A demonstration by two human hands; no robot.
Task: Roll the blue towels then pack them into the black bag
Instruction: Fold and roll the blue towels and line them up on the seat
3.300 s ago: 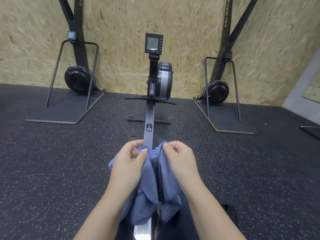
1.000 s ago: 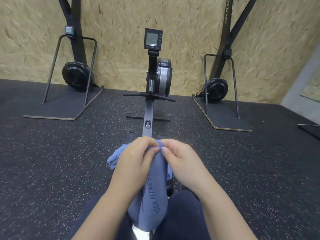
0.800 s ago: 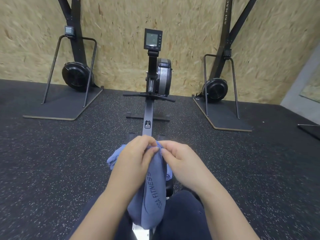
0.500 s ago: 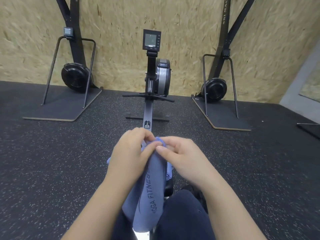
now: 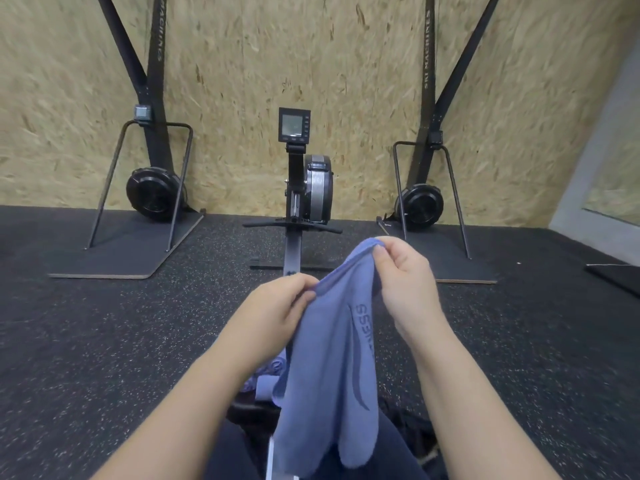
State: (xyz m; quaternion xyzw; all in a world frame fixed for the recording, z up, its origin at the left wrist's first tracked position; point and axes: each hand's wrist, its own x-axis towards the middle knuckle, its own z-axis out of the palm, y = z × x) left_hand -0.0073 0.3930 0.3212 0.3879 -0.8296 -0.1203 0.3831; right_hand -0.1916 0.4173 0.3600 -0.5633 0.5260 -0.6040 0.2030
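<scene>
Rubber floor [image 5: 104,341], OSB wall, rower [image 5: 304,188] ctr. L hand [image 5: 277,310] and R hand [image 5: 403,278] each pinch the towel [image 5: 329,372] top edge; R higher. Towel hangs over lap. More blue cloth [image 5: 266,375] below L wrist.

A dark rubber floor [image 5: 104,341] with pale specks is carrying everything here. A rowing machine [image 5: 294,209] is standing on it in the middle, its rail running toward the camera. 2 ski machines are sitting on flat baseboards, 1 at left [image 5: 131,251] and 1 at right [image 5: 460,261], against the chipboard wall.
</scene>
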